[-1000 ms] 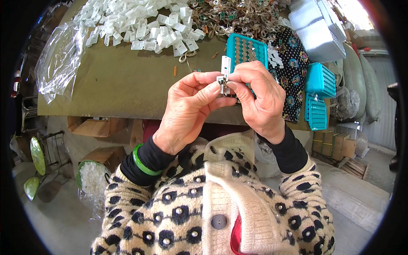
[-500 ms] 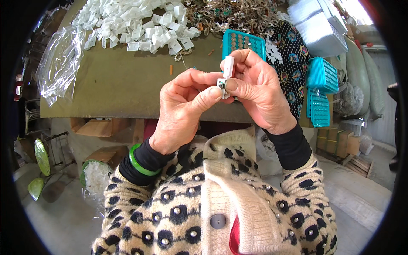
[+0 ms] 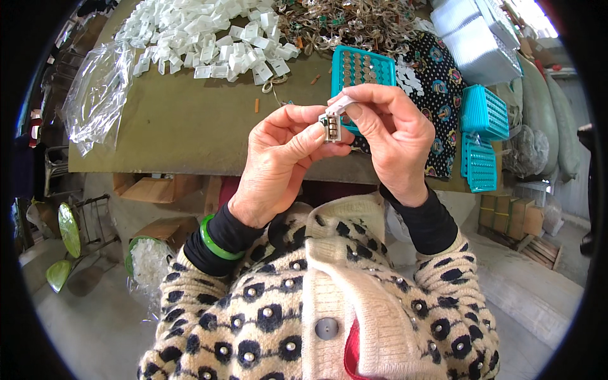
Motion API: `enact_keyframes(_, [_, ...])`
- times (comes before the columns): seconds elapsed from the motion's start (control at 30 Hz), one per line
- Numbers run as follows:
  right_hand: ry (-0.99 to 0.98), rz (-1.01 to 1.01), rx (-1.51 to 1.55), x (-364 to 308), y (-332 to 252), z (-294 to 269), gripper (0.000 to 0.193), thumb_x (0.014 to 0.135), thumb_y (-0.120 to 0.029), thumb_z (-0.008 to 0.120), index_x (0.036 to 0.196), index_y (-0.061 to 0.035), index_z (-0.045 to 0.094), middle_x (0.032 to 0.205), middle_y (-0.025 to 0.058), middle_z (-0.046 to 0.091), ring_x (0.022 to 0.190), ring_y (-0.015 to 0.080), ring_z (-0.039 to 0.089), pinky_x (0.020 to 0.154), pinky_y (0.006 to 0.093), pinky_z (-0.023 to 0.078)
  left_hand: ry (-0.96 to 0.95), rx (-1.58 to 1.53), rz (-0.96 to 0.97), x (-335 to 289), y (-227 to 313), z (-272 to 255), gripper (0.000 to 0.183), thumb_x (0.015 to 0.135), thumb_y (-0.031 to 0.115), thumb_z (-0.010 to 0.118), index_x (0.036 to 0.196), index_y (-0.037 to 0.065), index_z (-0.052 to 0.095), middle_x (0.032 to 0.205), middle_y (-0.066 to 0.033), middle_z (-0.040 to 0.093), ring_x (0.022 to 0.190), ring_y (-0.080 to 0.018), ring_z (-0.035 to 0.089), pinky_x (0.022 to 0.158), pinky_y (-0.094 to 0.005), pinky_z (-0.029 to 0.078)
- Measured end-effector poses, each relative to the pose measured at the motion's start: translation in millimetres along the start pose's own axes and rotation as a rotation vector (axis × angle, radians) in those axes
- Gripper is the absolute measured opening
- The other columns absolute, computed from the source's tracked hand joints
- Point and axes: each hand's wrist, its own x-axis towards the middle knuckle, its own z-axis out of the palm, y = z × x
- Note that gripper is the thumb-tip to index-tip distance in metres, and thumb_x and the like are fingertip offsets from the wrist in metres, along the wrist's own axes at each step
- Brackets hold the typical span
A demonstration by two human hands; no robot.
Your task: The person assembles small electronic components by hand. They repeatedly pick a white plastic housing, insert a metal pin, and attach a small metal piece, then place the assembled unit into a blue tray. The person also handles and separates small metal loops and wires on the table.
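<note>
A small white plastic case (image 3: 333,130) is pinched between the thumb and fingers of my left hand (image 3: 275,152). Inside it, small round metal pieces like button cells sit in a stack, beside a bit of green circuit board. My right hand (image 3: 399,136) grips the case's white flap (image 3: 342,104) between thumb and forefinger, and the flap tilts up and to the right. Just behind my hands lies a turquoise tray (image 3: 387,65) holding rows of round metal discs; my right fingers hide its near part.
White plastic cases (image 3: 221,44) are heaped at the back left, beside a tangle of wired parts (image 3: 354,22). Clear plastic film (image 3: 98,95) hangs over the table's left edge. Turquoise trays (image 3: 484,113) and white trays (image 3: 475,47) are stacked at right.
My right thumb has moved off the case's inside onto the flap, which leans over more. The metal pieces inside now show. My left hand keeps hold of the case.
</note>
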Motion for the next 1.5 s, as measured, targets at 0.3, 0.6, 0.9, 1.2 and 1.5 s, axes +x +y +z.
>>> enact_keyframes(0.3, [0.081, -0.262, -0.25, -7.1, 4.3, 9.6, 0.01, 0.091, 0.007, 0.062, 0.099, 0.0024, 0.06, 0.095, 0.0136, 0.07, 0.081, 0.0145, 0.067, 0.075, 0.0254, 0.055, -0.019, 0.055, 0.143, -7.4, -8.6, 1.6, 0.02, 0.091, 0.004, 0.066, 0.11, 0.001, 0.062, 0.108, -0.0111, 0.068, 0.099, -0.0211, 0.068, 0.091, -0.0426, 0.057])
enact_keyframes(0.6, [-0.075, -0.413, -0.31, -15.8, -4.5, 19.2, 0.034, 0.079, 0.006, 0.068, 0.112, -0.0009, 0.065, 0.102, 0.0116, 0.059, 0.09, 0.0261, 0.057, 0.072, 0.0326, 0.049, 0.005, -0.095, 0.035, -15.4, -2.6, -3.2, 0.016, 0.095, 0.011, 0.064, 0.109, 0.004, 0.062, 0.107, -0.0069, 0.067, 0.098, -0.0172, 0.066, 0.09, -0.0373, 0.055])
enact_keyframes(0.9, [0.11, -0.674, -0.454, -20.4, 24.3, 39.3, 0.025, 0.083, -0.006, 0.07, 0.104, 0.006, 0.064, 0.085, 0.0128, 0.055, 0.073, 0.0268, 0.055, 0.061, 0.0359, 0.046, 0.008, -0.363, -0.115, -19.5, -18.6, -3.5, 0.016, 0.094, 0.02, 0.067, 0.091, 0.008, 0.057, 0.091, -0.0002, 0.063, 0.082, -0.0085, 0.061, 0.077, -0.0273, 0.054])
enact_keyframes(1.2, [-0.055, -0.45, -0.475, -33.3, 4.4, 10.7, 0.035, 0.084, -0.007, 0.068, 0.118, 0.0009, 0.062, 0.108, 0.0168, 0.056, 0.094, 0.0303, 0.057, 0.078, 0.0373, 0.049, 0.034, -0.269, -0.106, -17.3, -8.9, -8.9, 0.016, 0.095, 0.012, 0.065, 0.107, 0.006, 0.056, 0.097, -0.007, 0.065, 0.089, -0.0177, 0.065, 0.08, -0.0365, 0.058])
enact_keyframes(1.5, [0.263, -0.195, -1.206, -19.4, 60.8, -101.0, 0.005, 0.087, -0.001, 0.064, 0.092, -0.0001, 0.065, 0.089, 0.0114, 0.061, 0.082, 0.0288, 0.061, 0.071, 0.0374, 0.049, -0.064, -0.222, -0.146, -9.5, -13.1, -15.8, 0.014, 0.095, 0.007, 0.062, 0.107, 0.005, 0.055, 0.111, -0.0172, 0.058, 0.081, -0.0254, 0.067, 0.063, -0.0382, 0.06])
